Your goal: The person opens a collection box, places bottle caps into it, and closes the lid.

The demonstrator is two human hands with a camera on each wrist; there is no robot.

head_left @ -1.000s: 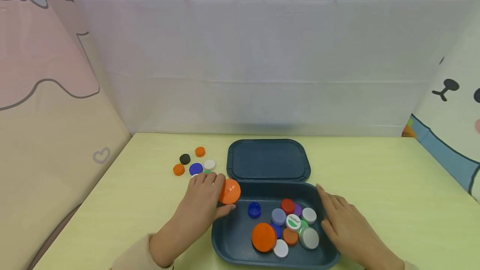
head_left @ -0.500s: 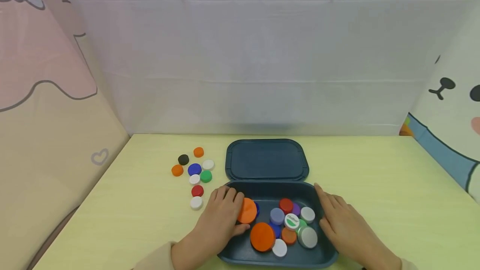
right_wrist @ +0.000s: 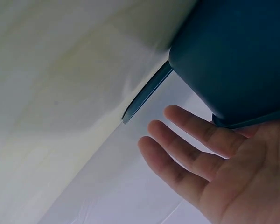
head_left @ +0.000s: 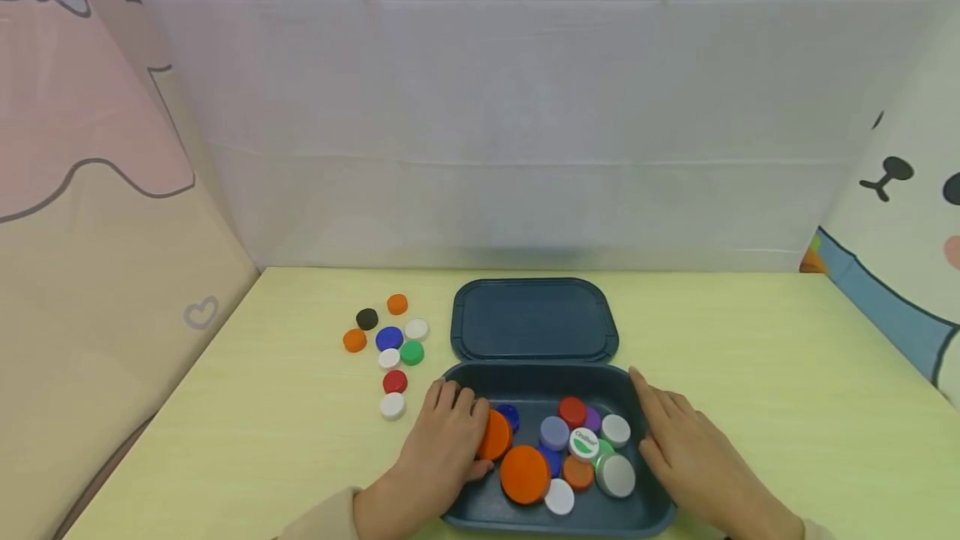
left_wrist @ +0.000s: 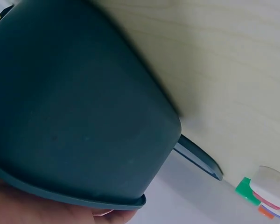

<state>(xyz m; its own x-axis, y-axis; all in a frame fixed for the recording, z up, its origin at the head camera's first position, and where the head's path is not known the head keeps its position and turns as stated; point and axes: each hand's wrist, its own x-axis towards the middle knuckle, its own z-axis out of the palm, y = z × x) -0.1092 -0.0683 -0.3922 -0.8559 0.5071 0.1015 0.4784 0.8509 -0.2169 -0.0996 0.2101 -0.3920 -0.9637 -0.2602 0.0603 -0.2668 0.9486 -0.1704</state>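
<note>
Your right hand (head_left: pixel 690 452) lies straight-fingered along the right side of the tray (head_left: pixel 536 379), seemingly steadying it, while your left hand (head_left: pixel 444 444) touches the farther large orange cap (head_left: pixel 497 437) inside, at left, whether gripped I can't tell.

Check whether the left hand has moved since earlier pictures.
Yes: against the lid in the head view, the left hand has shifted rightward and nearer the person.

Plain beige sleeves (head_left: pixel 322 517) end above two bare hands (head_left: pixel 444 444)
</note>
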